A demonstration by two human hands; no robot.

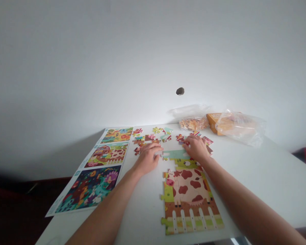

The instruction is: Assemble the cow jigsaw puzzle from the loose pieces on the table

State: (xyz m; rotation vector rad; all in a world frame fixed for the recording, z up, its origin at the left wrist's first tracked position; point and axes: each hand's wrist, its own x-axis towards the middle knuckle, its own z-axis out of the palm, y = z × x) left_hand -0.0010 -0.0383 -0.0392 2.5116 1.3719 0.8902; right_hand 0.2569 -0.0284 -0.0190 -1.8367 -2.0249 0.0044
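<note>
On the white table a partly joined puzzle [190, 190] shows a spotted cow above a white fence. My left hand [148, 157] lies left of the puzzle's upper part, fingers spread over loose pieces near the far side. My right hand [196, 147] is at the puzzle's top right corner, its fingers apart and reaching over more loose pieces. Between the hands runs a pale blue puzzle strip [175, 154], joined to a green part with a sheep. Further loose pieces [166, 137] are scattered beyond both hands, some partly hidden under the fingers.
A printed sheet [91, 167] with three pictures lies at the left. At the back right are a clear bag of pieces [193, 123], an orange box [214, 122] and a crumpled clear bag [244, 127]. A white wall with a hole [180, 91] stands behind.
</note>
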